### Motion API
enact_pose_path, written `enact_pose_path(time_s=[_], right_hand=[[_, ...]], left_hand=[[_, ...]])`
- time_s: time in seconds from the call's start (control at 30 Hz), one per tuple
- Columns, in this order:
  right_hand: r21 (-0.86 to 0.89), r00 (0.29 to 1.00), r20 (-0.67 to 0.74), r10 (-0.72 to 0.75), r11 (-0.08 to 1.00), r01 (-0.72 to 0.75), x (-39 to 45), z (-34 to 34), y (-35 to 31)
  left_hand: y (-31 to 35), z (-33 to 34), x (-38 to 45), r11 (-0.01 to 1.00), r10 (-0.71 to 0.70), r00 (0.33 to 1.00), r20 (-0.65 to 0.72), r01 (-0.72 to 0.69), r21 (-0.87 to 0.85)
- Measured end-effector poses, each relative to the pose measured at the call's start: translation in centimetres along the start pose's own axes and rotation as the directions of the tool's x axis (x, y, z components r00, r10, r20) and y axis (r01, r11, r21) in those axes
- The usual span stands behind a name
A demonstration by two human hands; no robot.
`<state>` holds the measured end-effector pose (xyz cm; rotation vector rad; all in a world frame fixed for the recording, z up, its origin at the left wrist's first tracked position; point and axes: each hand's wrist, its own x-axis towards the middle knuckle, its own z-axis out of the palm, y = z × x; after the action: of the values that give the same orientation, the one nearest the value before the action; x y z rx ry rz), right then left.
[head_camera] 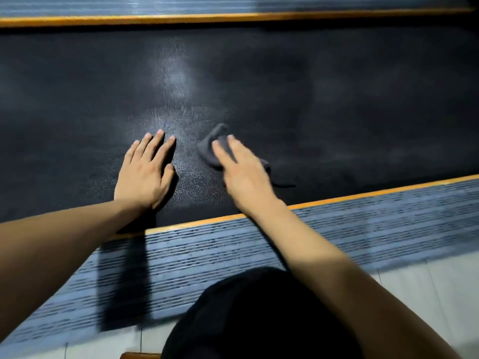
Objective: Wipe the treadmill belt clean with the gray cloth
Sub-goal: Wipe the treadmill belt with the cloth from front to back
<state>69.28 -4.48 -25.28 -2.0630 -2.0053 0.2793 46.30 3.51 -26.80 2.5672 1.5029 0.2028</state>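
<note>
Near the belt's closer edge, the gray cloth (215, 149) lies bunched under the right hand (243, 174), whose straight fingers press it onto the treadmill belt (337, 99). The left hand (145, 172) rests flat alongside. Judged soft, light, limp; best controlled by palm pressure. Dark, crumpled, one tail trailing.

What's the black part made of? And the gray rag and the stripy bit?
The treadmill belt looks like matte black rubber; light shows a fine dotted texture. The gray cloth seems soft fabric, perhaps microfiber: it bunches and folds under the right hand. The stripy side rail looks like ribbed blue-gray plastic or rubber; blur leaves that open.
</note>
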Motion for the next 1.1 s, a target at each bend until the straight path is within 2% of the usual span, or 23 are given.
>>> enact_pose_path(time_s=[0.13, 0.23, 0.3, 0.37, 0.43, 0.5, 0.57, 0.63, 0.7, 0.77, 0.83, 0.9, 0.93, 0.97, 1.03, 1.1], right_hand=[[-0.226, 0.965, -0.101, 0.243, 0.939, -0.260, -2.7, -3.4, 7.7], [-0.382, 0.931, -0.060, 0.361, 0.853, -0.355, -3.6, -5.8, 10.0], [-0.334, 0.906, -0.029, 0.423, 0.850, -0.407, -3.2, -6.5, 9.9], [-0.191, 0.893, 0.005, 0.450, 0.877, -0.440, -2.7, -6.7, 8.9], [-0.074, 0.938, 0.089, 0.334, 0.942, -0.328, -2.3, -6.1, 5.8], [0.061, 0.976, 0.209, 0.067, 0.995, -0.081, -1.8, -4.9, 1.0], [0.161, 0.946, 0.290, -0.147, 0.982, 0.104, -1.5, -3.9, -2.8], [0.190, 0.938, 0.282, -0.199, 0.971, 0.149, -1.3, -3.6, -3.5], [0.152, 0.969, 0.217, -0.117, 0.985, 0.084, -2.0, -4.1, -1.5], [0.065, 0.986, 0.122, 0.110, 0.991, -0.118, -2.8, -5.1, 2.6], [-0.023, 0.921, 0.030, 0.389, 0.921, -0.389, -3.6, -6.7, 7.8], [-0.064, 0.798, -0.009, 0.603, 0.796, -0.602, -4.3, -8.3, 11.7], [-0.074, 0.764, -0.009, 0.645, 0.762, -0.644, -4.6, -8.8, 12.8], [-0.088, 0.762, -0.011, 0.647, 0.759, -0.645, -4.6, -8.8, 13.0], [-0.099, 0.818, -0.008, 0.575, 0.814, -0.573, -4.0, -8.3, 11.0], [-0.097, 0.912, 0.055, 0.405, 0.912, -0.399, -2.8, -7.2, 7.0]], left_hand=[[0.2, 0.0, 0.0, 1.000, -0.004, 1.000, -0.010, 0.004, 0.001], [0.2, 0.0, -0.1, 1.000, -0.015, 1.000, -0.017, 0.015, -0.009], [0.4, 0.0, -0.1, 1.000, -0.020, 1.000, -0.022, 0.020, -0.007], [0.3, 0.0, 0.0, 1.000, -0.019, 0.999, -0.029, 0.019, -0.006], [0.2, 0.1, 0.0, 1.000, -0.016, 0.999, -0.027, 0.016, -0.007], [0.2, 0.1, 0.0, 1.000, -0.015, 0.999, -0.032, 0.015, -0.009], [0.1, 0.1, 0.0, 1.000, -0.013, 0.999, -0.042, 0.012, -0.013], [0.0, 0.2, 0.0, 1.000, -0.005, 0.999, -0.044, 0.004, -0.013], [0.0, 0.2, 0.0, 1.000, -0.004, 0.999, -0.037, 0.003, -0.011], [0.0, 0.1, 0.0, 1.000, -0.007, 1.000, -0.031, 0.007, -0.016], [0.0, 0.1, -0.1, 1.000, -0.006, 0.999, -0.032, 0.006, -0.018], [0.0, 0.2, 0.0, 1.000, -0.005, 1.000, -0.018, 0.005, -0.010], [0.0, 0.2, 0.0, 1.000, -0.009, 1.000, -0.005, 0.009, -0.004], [0.0, 0.1, 0.0, 1.000, -0.017, 1.000, 0.006, 0.017, 0.000], [0.0, -0.1, 0.0, 1.000, -0.027, 0.999, 0.022, 0.027, 0.006], [0.0, -0.4, 0.0, 1.000, -0.019, 0.999, 0.029, 0.019, 0.002]])
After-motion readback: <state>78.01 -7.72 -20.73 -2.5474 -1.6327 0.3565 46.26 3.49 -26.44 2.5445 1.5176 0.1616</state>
